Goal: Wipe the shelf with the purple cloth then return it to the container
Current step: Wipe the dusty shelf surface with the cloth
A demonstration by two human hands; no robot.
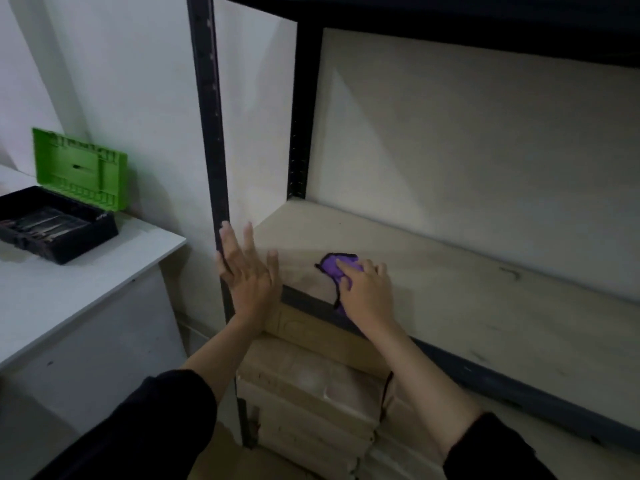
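Note:
The purple cloth (pixel 333 269), edged in black, lies on the pale wooden shelf board (pixel 467 292) near its front left corner. My right hand (pixel 367 293) lies flat on top of the cloth, pressing it against the board, and hides its right part. My left hand (pixel 246 275) is spread open with fingers apart, against the shelf's black front left post (pixel 209 133); it holds nothing. The black container with a raised green lid (pixel 57 223) stands on a white table at the far left.
The white table (pixel 90 289) stands left of the rack. Cardboard boxes (pixel 311 386) are stacked under the shelf board. A black upper shelf (pixel 450 19) hangs overhead. The white wall closes the back of the shelf.

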